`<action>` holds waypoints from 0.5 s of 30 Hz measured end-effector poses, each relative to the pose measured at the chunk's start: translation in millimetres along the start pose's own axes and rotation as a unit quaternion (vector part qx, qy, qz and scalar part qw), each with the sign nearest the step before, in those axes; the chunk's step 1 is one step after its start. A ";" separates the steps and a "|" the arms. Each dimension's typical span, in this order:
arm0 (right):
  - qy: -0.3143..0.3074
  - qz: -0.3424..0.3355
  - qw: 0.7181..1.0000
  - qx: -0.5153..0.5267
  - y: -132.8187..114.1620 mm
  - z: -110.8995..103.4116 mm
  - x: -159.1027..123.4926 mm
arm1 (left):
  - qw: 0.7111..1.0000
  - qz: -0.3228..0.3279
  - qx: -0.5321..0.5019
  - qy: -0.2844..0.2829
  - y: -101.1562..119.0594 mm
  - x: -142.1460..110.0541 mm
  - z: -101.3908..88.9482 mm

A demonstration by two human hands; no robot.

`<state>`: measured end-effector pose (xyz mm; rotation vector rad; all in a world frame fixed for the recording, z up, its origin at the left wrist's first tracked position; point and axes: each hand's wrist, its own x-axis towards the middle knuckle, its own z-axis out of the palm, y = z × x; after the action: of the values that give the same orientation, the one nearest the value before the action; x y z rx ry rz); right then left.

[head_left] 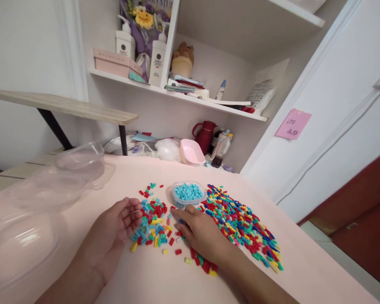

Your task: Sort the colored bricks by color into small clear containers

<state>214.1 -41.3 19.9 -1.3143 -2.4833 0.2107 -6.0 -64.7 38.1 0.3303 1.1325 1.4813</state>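
Observation:
My left hand (123, 220) is beside the left edge of a small mixed pile of plastic toy bricks (155, 209). Its fingers are loosely curved, the palm is turned toward the pile, and nothing shows in it. My right hand (199, 232) reaches over from the right, palm down. Its index finger points at the right side of the small pile, with the thumb apart below it; what lies under the palm is hidden. Just beyond that hand, a clear plastic tub (190, 203) holds light blue bricks. A larger multicoloured brick heap (240, 221) spreads to the right.
Clear plastic containers (79, 162) stand at the left of the pink tabletop (126, 173). A pink tub (192, 153), a dark red jug (205, 134) and bottles (221, 147) line the back. Above hangs a white shelf (215, 101); a wooden raised stand (66, 107) is at left.

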 end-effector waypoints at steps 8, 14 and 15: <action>0.033 0.011 0.996 0.084 6.7 0.1 1.8 | 1.000 -0.009 0.019 -0.023 3.1 -6.3 3.6; 0.052 -0.004 0.998 0.027 4.0 13.1 8.8 | 1.000 -0.013 -0.010 -0.018 0.5 -4.6 4.3; 0.051 -0.001 0.999 0.018 3.5 14.6 10.0 | 1.000 -0.012 -0.009 -0.021 0.0 -3.8 3.9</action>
<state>206.5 -30.8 7.5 -1.2747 -2.3839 0.1828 -2.0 -66.2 41.5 0.3320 1.0853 1.4573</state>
